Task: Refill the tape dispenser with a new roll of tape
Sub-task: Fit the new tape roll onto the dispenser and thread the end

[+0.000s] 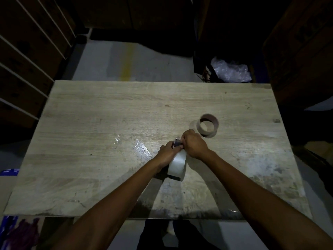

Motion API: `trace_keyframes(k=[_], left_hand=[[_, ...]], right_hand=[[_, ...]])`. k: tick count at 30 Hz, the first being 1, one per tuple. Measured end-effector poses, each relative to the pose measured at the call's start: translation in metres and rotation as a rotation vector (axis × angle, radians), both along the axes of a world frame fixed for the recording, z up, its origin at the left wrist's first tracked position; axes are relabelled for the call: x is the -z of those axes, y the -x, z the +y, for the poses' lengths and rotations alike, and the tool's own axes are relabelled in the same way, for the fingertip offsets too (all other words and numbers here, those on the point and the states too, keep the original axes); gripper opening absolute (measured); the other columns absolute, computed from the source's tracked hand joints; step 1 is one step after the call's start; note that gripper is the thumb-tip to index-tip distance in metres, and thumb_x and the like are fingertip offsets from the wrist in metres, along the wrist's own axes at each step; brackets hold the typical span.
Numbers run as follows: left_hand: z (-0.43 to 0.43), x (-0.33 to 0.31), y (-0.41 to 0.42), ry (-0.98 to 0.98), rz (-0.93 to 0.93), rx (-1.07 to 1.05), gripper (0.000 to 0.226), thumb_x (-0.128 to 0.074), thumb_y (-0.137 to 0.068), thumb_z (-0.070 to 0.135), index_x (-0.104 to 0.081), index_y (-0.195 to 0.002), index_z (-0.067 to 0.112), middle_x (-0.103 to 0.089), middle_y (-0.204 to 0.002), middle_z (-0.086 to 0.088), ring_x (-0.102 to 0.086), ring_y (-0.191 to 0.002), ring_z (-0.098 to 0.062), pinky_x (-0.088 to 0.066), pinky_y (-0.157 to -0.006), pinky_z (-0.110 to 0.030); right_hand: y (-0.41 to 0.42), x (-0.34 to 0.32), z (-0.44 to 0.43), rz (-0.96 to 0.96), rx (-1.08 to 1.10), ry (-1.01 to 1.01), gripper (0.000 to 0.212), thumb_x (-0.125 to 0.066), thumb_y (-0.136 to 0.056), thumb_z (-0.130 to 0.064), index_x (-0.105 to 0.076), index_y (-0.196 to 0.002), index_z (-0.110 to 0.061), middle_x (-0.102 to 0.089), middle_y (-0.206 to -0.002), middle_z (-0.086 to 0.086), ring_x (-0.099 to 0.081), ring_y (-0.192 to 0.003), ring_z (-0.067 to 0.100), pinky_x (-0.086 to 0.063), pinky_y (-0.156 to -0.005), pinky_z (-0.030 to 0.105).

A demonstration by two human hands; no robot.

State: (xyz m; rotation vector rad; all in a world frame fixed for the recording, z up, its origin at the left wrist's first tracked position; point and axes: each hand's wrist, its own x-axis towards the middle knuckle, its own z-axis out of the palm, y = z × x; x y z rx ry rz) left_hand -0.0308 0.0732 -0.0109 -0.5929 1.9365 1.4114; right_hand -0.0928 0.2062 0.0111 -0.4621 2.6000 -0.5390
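Note:
A tape dispenser (177,144) with a new pale roll of tape (177,164) on it stands on the wooden table (90,123), right of centre. My left hand (166,155) grips the dispenser from its left side. My right hand (193,144) is closed over the dispenser's far end, where its metal front part shows between my fingers. The dispenser's handle and most of its frame are hidden by my hands and the roll. An empty brown cardboard tape core (209,125) lies on the table just beyond my right hand.
Shiny strips of stuck tape (139,146) mark the table left of my hands. Dark cardboard boxes stand at the back and right. A bundle of bubble wrap (230,71) lies beyond the table's far right edge. White shelving (27,56) runs along the left.

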Motion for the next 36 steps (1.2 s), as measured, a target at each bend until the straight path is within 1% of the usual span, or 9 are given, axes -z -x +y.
trace_keyframes(k=[4, 7, 11, 17, 21, 25, 29, 32, 36], left_hand=[[-0.003, 0.021, 0.002, -0.008, 0.017, -0.034, 0.061, -0.062, -0.070, 0.074, -0.051, -0.123, 0.048, -0.058, -0.127, -0.003, -0.061, -0.111, -0.023, -0.051, -0.097, -0.050], [-0.005, -0.011, 0.003, -0.044, 0.042, -0.037, 0.053, -0.066, -0.077, 0.057, -0.052, -0.123, 0.034, -0.061, -0.122, -0.006, -0.063, -0.106, -0.022, -0.053, -0.094, -0.044], [-0.007, -0.022, 0.008, -0.145, 0.012, -0.120, 0.031, -0.069, -0.089, 0.029, -0.052, -0.112, 0.017, -0.062, -0.098, -0.004, -0.061, -0.085, -0.016, -0.048, -0.067, -0.030], [-0.009, -0.019, 0.010, -0.243, -0.031, -0.186, 0.032, -0.076, -0.075, 0.021, -0.066, -0.100, 0.005, -0.068, -0.090, -0.014, -0.065, -0.078, -0.024, -0.048, -0.066, -0.031], [-0.005, -0.015, 0.010, -0.226, -0.018, -0.159, 0.058, -0.081, -0.054, 0.031, -0.070, -0.105, 0.006, -0.072, -0.104, -0.021, -0.071, -0.091, -0.033, -0.056, -0.078, -0.041], [-0.004, -0.018, 0.005, -0.272, 0.046, -0.208, 0.028, -0.072, -0.081, -0.002, -0.055, -0.096, 0.015, -0.064, -0.090, -0.007, -0.064, -0.075, -0.019, -0.053, -0.065, -0.030], [-0.011, -0.015, 0.002, -0.323, 0.112, -0.202, 0.053, -0.075, -0.078, 0.010, -0.052, -0.126, 0.009, -0.065, -0.115, -0.014, -0.065, -0.096, -0.021, -0.052, -0.082, -0.031], [-0.015, -0.020, -0.007, -0.307, 0.170, -0.179, 0.064, -0.076, -0.071, 0.019, -0.048, -0.129, 0.015, -0.063, -0.121, -0.014, -0.063, -0.106, -0.024, -0.052, -0.087, -0.034], [-0.026, -0.022, -0.011, -0.278, 0.241, -0.215, 0.052, -0.076, -0.081, 0.018, -0.049, -0.125, 0.014, -0.064, -0.119, -0.013, -0.064, -0.102, -0.023, -0.053, -0.088, -0.036]], right_hand=[[0.009, -0.001, 0.002, -0.031, -0.015, 0.018, 0.013, -0.059, -0.089, -0.017, -0.063, -0.090, -0.004, -0.060, -0.105, 0.022, -0.062, -0.087, 0.039, -0.048, -0.069, 0.039], [0.010, 0.004, 0.000, -0.057, -0.003, 0.031, 0.012, -0.056, -0.091, -0.014, -0.060, -0.095, -0.003, -0.062, -0.103, 0.020, -0.059, -0.091, 0.037, -0.044, -0.072, 0.036], [0.014, 0.010, -0.004, -0.113, 0.060, 0.108, 0.012, -0.054, -0.092, -0.008, -0.060, -0.095, 0.001, -0.065, -0.101, 0.022, -0.060, -0.094, 0.037, -0.039, -0.070, 0.032], [0.015, 0.007, 0.005, -0.225, 0.159, 0.240, 0.016, -0.052, -0.096, -0.015, -0.056, -0.082, -0.010, -0.063, -0.085, 0.010, -0.059, -0.080, 0.024, -0.039, -0.067, 0.030], [0.013, 0.004, 0.011, -0.252, 0.114, 0.266, 0.022, -0.053, -0.096, -0.019, -0.053, -0.075, -0.017, -0.060, -0.081, 0.004, -0.056, -0.076, 0.020, -0.038, -0.067, 0.029], [0.010, -0.002, 0.007, -0.203, 0.030, 0.219, 0.020, -0.048, -0.098, -0.017, -0.052, -0.079, -0.017, -0.059, -0.081, 0.002, -0.056, -0.079, 0.023, -0.034, -0.070, 0.028], [0.007, -0.011, -0.004, -0.077, -0.060, 0.134, 0.015, -0.043, -0.099, -0.021, -0.051, -0.088, -0.017, -0.061, -0.081, 0.008, -0.054, -0.084, 0.030, -0.039, -0.066, 0.035], [0.009, -0.027, -0.012, -0.022, -0.042, 0.101, 0.017, -0.040, -0.099, -0.021, -0.054, -0.097, -0.011, -0.064, -0.089, 0.014, -0.058, -0.078, 0.030, -0.046, -0.064, 0.040], [0.008, -0.044, -0.024, 0.034, -0.097, 0.033, 0.014, -0.044, -0.098, -0.021, -0.054, -0.099, -0.011, -0.065, -0.090, 0.014, -0.059, -0.078, 0.031, -0.050, -0.067, 0.046]])
